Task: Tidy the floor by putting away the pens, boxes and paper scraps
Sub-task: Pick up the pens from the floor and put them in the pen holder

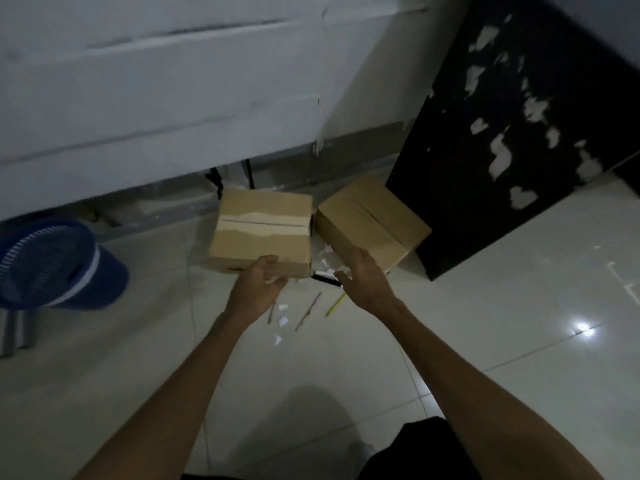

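On the glossy white tile floor (485,306), two squarish cardboard boxes sit by the wall, the left box (261,230) with torn tape. Left hand (258,284) cups its near edge, fingers loosely curled, while right hand (363,275) hovers open beside the right box (372,220). Crumpled paper scraps (282,322) and thin pens (308,311) lie just behind the hands.

Tan boxes (261,230), white paper scraps (283,321), a yellow pen (336,304), blue slatted basket (48,261), white-blotched black panel (519,133).

Both bare forearms are stretched forward. The left hand (258,284) is cupped, fingers curled. The right hand (363,277) is held open, fingers loosely spread.
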